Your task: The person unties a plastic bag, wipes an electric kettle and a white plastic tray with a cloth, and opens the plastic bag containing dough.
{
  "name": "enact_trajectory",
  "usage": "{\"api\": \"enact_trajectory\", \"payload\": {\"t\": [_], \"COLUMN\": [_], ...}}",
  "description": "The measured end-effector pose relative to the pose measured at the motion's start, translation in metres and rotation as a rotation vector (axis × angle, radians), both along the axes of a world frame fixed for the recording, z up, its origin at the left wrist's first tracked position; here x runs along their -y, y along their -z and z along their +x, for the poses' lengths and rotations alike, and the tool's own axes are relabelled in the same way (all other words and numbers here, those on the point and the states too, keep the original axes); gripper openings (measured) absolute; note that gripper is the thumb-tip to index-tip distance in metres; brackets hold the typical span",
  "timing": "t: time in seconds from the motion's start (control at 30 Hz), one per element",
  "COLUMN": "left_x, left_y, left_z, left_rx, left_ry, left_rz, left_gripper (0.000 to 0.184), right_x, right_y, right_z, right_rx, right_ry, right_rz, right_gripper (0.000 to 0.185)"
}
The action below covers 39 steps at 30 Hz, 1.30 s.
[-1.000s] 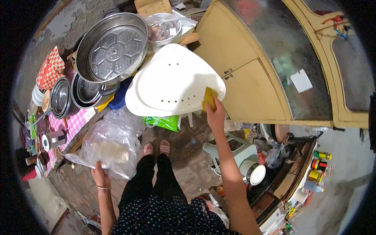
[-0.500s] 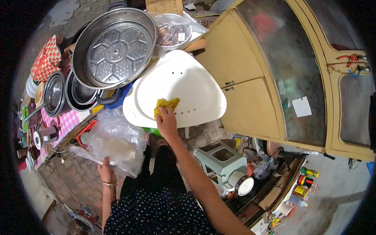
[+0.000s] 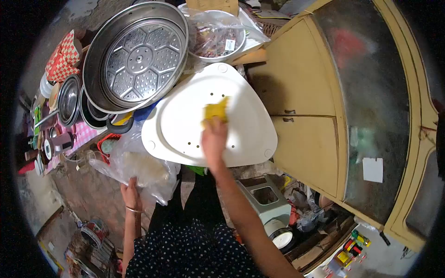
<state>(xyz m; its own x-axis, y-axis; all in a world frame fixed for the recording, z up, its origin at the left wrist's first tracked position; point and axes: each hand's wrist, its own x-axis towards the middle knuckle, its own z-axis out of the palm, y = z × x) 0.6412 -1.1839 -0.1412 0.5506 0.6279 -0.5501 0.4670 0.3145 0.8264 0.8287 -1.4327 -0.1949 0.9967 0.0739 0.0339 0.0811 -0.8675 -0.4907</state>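
Note:
A yellow cloth (image 3: 216, 111) is pressed against a white triangular plastic seat or tabletop (image 3: 250, 125) with rounded corners and small holes. My right hand (image 3: 214, 139) is closed on the cloth, its fingers slightly blurred. Lower left, my left hand (image 3: 131, 194) pinches the edge of a clear plastic bag (image 3: 148, 185) with something pale inside. A bit of green material (image 3: 194, 169) shows below the white piece's near edge.
A large steel steamer pot (image 3: 139, 58) stands at the upper left, close to the white piece. Beyond it is a bag-covered white bowl (image 3: 218, 37). A yellow cabinet (image 3: 303, 153) rises on the right, above a grey-green appliance (image 3: 265, 199). Smaller pans (image 3: 69, 99) sit at left.
My right hand has slid the yellow cloth up and to the right across the white surface. The left hand keeps its hold on the bag. The view has shifted slightly.

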Motion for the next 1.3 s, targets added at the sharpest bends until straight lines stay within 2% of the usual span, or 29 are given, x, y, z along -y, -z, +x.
{"api": "enact_trajectory", "payload": {"t": [0.03, 0.1, 0.17, 0.23, 0.3, 0.37, 0.4, 0.47, 0.5, 0.57, 0.63, 0.7, 0.77, 0.83, 0.9, 0.97, 1.03, 1.07, 1.1, 1.17, 1.2, 1.23, 1.3], "left_x": [0.003, 0.011, 0.025, 0.029, 0.034, 0.041, 0.044, 0.046, 0.044, 0.041, 0.041, 0.045, 0.046, 0.042, 0.041, 0.037, 0.031, 0.031, 0.028, 0.024, 0.022, 0.022, 0.019], "left_y": [-0.001, -0.002, -0.008, -0.005, -0.004, -0.005, -0.003, 0.001, 0.005, 0.011, 0.009, 0.009, 0.006, 0.013, 0.009, 0.015, 0.032, 0.034, 0.037, 0.039, 0.043, 0.048, 0.054], "left_z": [-0.002, 0.006, 0.011, 0.011, 0.014, 0.024, 0.029, 0.038, 0.042, 0.048, 0.058, 0.069, 0.073, 0.076, 0.080, 0.083, 0.078, 0.080, 0.083, 0.082, 0.082, 0.081, 0.080], "left_rx": [-0.058, -0.102, -0.032, -0.022, -0.012, -0.064, -0.063, -0.036, -0.037, -0.042, -0.065, -0.080, -0.077, -0.068, -0.084, -0.091, -0.046, -0.055, -0.056, -0.034, -0.031, -0.063, -0.092], "left_ry": [-0.001, -0.013, -0.047, -0.054, -0.061, -0.113, -0.122, -0.056, -0.058, 0.080, 0.074, 0.076, 0.067, 0.113, 0.151, 0.195, 0.289, 0.296, 0.295, 0.387, 0.388, 0.386, 0.379], "left_rz": [-0.023, -0.037, -0.036, -0.027, -0.018, 0.010, 0.012, 0.094, 0.099, 0.174, 0.124, 0.124, 0.120, 0.165, 0.137, 0.121, 0.160, 0.173, 0.177, 0.225, 0.230, 0.220, 0.208], "left_gripper": [0.023, 0.022, 0.019, 0.019, 0.019, 0.021, 0.021, 0.024, 0.024, 0.026, 0.026, 0.027, 0.029, 0.029, 0.028, 0.027, 0.027, 0.024, 0.024, 0.023, 0.023, 0.022, 0.023], "right_x": [-0.024, -0.038, -0.022, 0.013, 0.062, 0.100, 0.098, 0.090, 0.071, 0.013, -0.024, -0.025, -0.001, 0.032, 0.059, 0.065, 0.032, 0.012, -0.007, -0.031, -0.033, -0.029, -0.008], "right_y": [-0.018, -0.023, -0.030, -0.038, -0.033, -0.032, -0.027, -0.013, -0.003, -0.013, -0.016, -0.026, -0.034, -0.028, -0.027, -0.019, -0.013, -0.017, -0.008, -0.012, -0.017, -0.021, -0.026], "right_z": [-0.011, -0.025, -0.018, -0.007, 0.008, 0.036, 0.047, 0.070, 0.072, 0.065, 0.047, 0.035, 0.033, 0.044, 0.072, 0.110, 0.120, 0.116, 0.105, 0.081, 0.069, 0.063, 0.054], "right_rx": [0.023, -0.031, -0.217, -0.178, 0.062, -0.061, -0.062, 0.076, 0.114, 0.148, -0.044, -0.065, -0.272, -0.123, 0.036, 0.145, 0.194, 0.121, 0.165, -0.009, -0.031, -0.180, -0.346], "right_ry": [-0.073, -0.375, -0.407, -0.246, -0.029, 0.241, 0.232, 0.141, -0.030, -0.160, -0.397, -0.566, -0.574, -0.313, 0.037, 0.072, -0.037, -0.128, -0.217, -0.471, -0.585, -0.726, -0.705], "right_rz": [0.073, 0.210, 0.524, 0.687, 0.500, 0.447, 0.449, 0.103, 0.065, 0.245, 0.320, 0.346, 0.614, 0.679, 0.530, 0.407, 0.267, 0.211, 0.220, 0.375, 0.355, 0.377, 0.555], "right_gripper": [0.025, 0.026, 0.025, 0.026, 0.033, 0.036, 0.036, 0.037, 0.038, 0.028, 0.026, 0.024, 0.025, 0.026, 0.026, 0.024, 0.022, 0.024, 0.026, 0.024, 0.022, 0.022, 0.022]}}
